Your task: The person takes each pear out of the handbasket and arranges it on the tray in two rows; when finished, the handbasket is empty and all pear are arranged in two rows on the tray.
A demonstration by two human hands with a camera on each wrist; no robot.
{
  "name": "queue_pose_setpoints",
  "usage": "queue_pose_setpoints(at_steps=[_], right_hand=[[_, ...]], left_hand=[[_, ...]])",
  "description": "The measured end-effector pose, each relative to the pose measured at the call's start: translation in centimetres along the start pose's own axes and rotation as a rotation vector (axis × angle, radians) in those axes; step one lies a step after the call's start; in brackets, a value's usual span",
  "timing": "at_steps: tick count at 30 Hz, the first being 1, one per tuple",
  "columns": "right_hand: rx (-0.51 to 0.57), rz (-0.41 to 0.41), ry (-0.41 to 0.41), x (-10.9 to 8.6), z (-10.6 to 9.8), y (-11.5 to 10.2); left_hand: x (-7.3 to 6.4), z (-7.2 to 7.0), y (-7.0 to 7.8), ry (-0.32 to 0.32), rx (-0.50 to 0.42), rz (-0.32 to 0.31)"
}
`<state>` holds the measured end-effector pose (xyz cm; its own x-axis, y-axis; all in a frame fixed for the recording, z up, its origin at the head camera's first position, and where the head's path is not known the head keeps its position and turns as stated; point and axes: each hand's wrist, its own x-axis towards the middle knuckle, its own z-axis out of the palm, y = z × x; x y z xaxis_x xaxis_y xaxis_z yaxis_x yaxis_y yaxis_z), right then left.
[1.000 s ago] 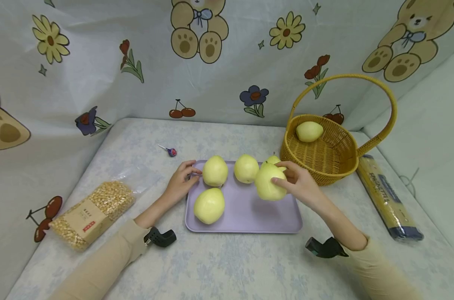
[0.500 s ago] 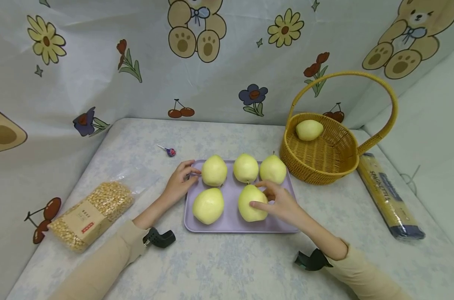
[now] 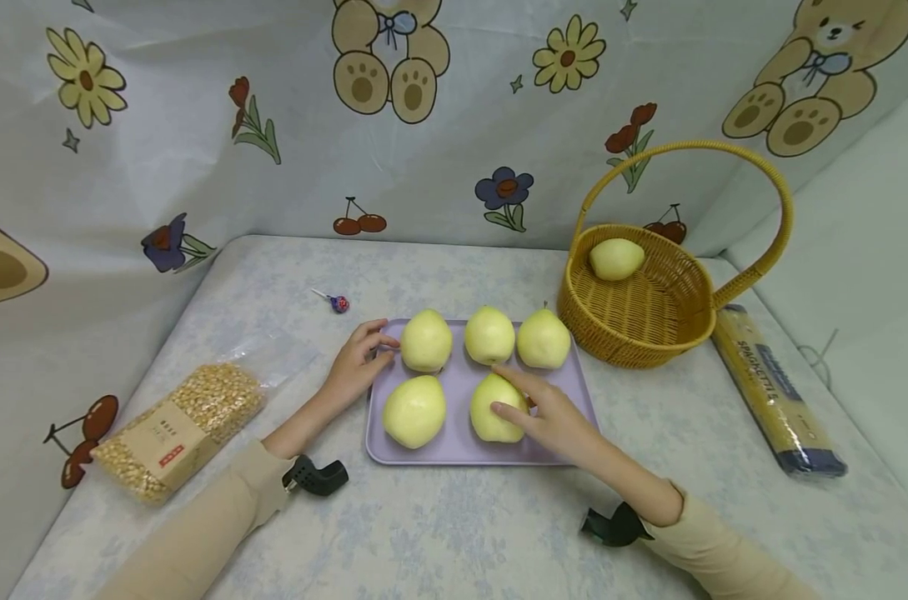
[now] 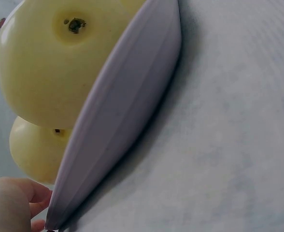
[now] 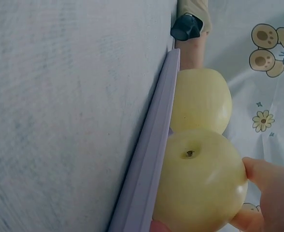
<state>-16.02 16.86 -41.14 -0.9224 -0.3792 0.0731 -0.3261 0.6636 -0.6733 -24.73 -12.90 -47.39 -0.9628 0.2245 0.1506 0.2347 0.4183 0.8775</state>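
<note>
Several pale yellow-green pears, among them a front-left pear (image 3: 414, 412), sit on a lilac tray (image 3: 454, 454). At the tray's front middle, my right hand (image 3: 554, 421) holds another pear (image 3: 494, 412), with thumb on its near right side and a finger reaching over its top. The right wrist view shows that same pear (image 5: 200, 188) resting in the tray, fingers around it. My left hand (image 3: 354, 367) rests at the tray's left rim, its fingers loosely bent beside the back-left pear (image 3: 426, 342). In the left wrist view its fingertips are right at the rim (image 4: 103, 101).
A wicker basket (image 3: 626, 337) with a tall handle and one pear (image 3: 616, 259) inside stands at the back right. Beside it lies a spaghetti pack (image 3: 780, 400). Bagged corn kernels (image 3: 191, 425) lie at left, a lollipop (image 3: 337, 302) behind the tray. A printed cloth (image 3: 438, 183) hangs behind.
My right hand has carried the pear left and toward me, down onto the tray's front middle, and its fingers have since loosened slightly. The left hand has stayed at the tray's rim.
</note>
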Motion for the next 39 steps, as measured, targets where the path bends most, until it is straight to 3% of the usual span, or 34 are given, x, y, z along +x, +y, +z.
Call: queue_pose_setpoints(at_steps=[29,34,39], right_hand=[[0.012,-0.035,-0.113,-0.2,-0.1,-0.1],[0.067,-0.001,-0.084,0.0,-1.8,-0.6],[0.057,0.002,0.013,1.4,-5.8,-0.5]], left_hand=[[0.0,0.1,-0.2,-0.006,-0.013,0.0],[-0.1,0.1,-0.2,-0.008,-0.017,0.004],[0.0,0.1,-0.2,-0.004,-0.007,0.005]])
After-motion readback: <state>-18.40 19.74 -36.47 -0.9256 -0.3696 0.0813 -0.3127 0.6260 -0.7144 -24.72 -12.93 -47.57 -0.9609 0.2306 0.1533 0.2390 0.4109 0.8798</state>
